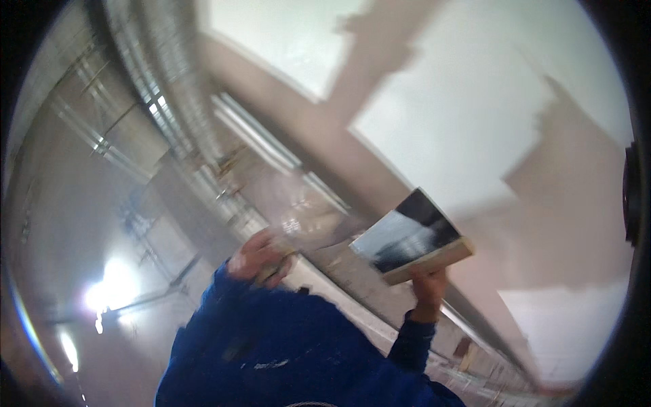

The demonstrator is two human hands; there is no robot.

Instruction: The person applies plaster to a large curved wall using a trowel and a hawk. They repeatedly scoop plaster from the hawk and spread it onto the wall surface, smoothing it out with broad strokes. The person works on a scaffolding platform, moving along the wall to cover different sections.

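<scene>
My right hand (428, 290), right of the middle, is closed on the lower edge of a square board-like thing (412, 239). Its broad face is shiny, part black and part pale grey, and a thick tan edge runs along its lower side. Motion smears my left hand (261, 258), further left. Its fingers look curled, but what they hold is not clear. Just beyond it shows a blurred, glossy grey-brown shape (315, 214); I cannot tell whether the hand touches it. Blue sleeves (285, 332) cover both arms.
The view is strongly tilted and blurred. A pinkish-brown surface with large white patches (468, 129) fills the upper right. Long metal strips or rails (159, 102) run down the upper left. A bright lamp (112, 293) glares at the lower left.
</scene>
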